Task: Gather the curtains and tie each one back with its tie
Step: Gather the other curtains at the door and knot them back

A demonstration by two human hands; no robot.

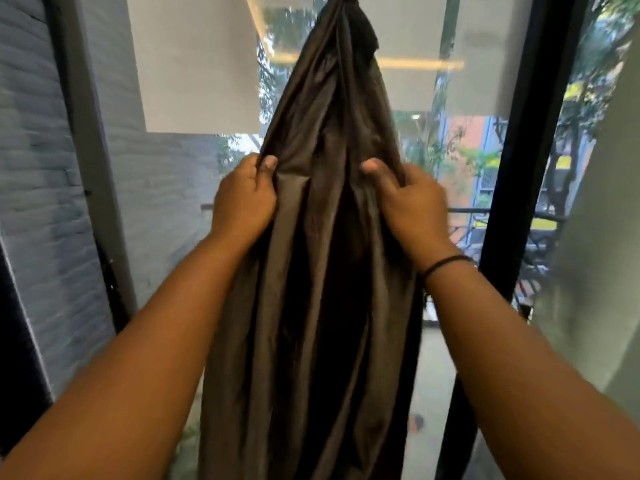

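Left hand (244,199): raised to the left edge of the curtain (322,271); fingers curled behind the cloth, thumb pressed on the front, a fold pinched between them.

Right hand (410,206): raised to the right edge of the same curtain, level with the other hand; thumb laid on the front, fingers wrapped round the edge, cloth gripped. A dark band (446,265) is worn at the wrist.

Curtain: dark brown, glossy, hung in the middle of the view in front of the window glass (433,140). It is drawn to a narrow neck at the top edge of the picture, where a darker knot or wrap (362,26) is seen; whether that is the tie cannot be told. Below the neck the cloth spreads into long folds between the two hands and falls out of view at the bottom.

Step in hand, as judged: the lower fullness is being gathered or dressed. It would be done well if both edges were brought inward evenly, the pleats stacked rather than crushed, and the pull kept downward so the neck above is not dragged loose.

Surroundings: black window frame (519,168) just right of the curtain; pale painted brick wall (41,168) at left; white panel (194,64) beyond the glass; trees and buildings outside, blurred.
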